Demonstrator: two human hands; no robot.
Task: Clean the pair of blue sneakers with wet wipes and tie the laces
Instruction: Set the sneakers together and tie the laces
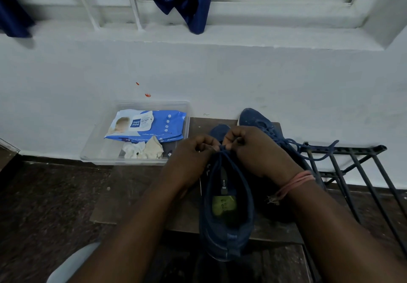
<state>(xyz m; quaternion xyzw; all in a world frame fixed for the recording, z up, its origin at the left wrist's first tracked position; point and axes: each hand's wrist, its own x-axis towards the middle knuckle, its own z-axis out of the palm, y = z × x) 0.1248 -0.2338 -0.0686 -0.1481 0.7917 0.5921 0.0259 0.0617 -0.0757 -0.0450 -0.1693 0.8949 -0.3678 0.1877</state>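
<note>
Pinching laces: both hands' grip; clear tray holds wipes pack, seemingly used wipes.

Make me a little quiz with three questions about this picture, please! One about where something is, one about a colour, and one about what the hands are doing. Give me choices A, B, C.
1. Where is the pack of wet wipes?
A. Inside the clear plastic tray
B. On top of a sneaker
C. Hanging on the wall

2. What colour is the band on the right wrist?
A. Green
B. Pink
C. Black

3. What are the two hands doing?
A. Wiping the floor
B. Resting flat and open
C. Pinching the laces of the near sneaker

Answers:
1. A, the pack lies in the clear tray, beside crumpled used wipes.
2. B, the wrist band is pink.
3. C, the left hand and right hand both pinch the blue laces over the near sneaker; the far sneaker has loose laces.
</note>
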